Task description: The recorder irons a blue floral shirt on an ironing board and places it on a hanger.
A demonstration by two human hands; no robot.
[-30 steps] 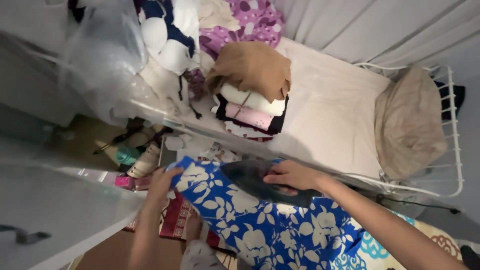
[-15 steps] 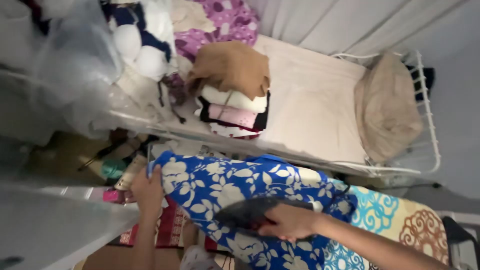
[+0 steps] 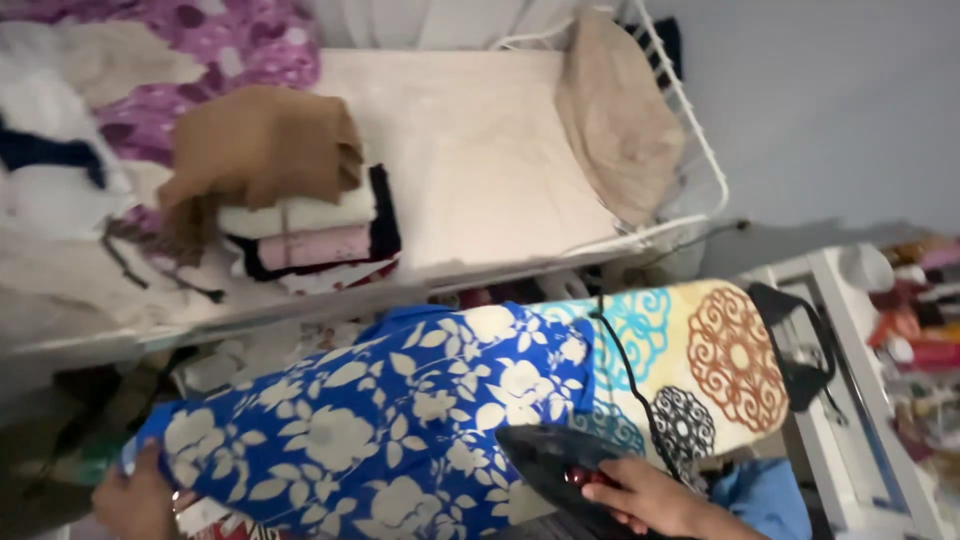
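Down low, iron (image 3: 560, 462) under right hand (image 3: 640, 495).

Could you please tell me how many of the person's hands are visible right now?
2. The left hand grips the edge of the blue floral garment at lower left; the right hand holds the dark iron at bottom centre.
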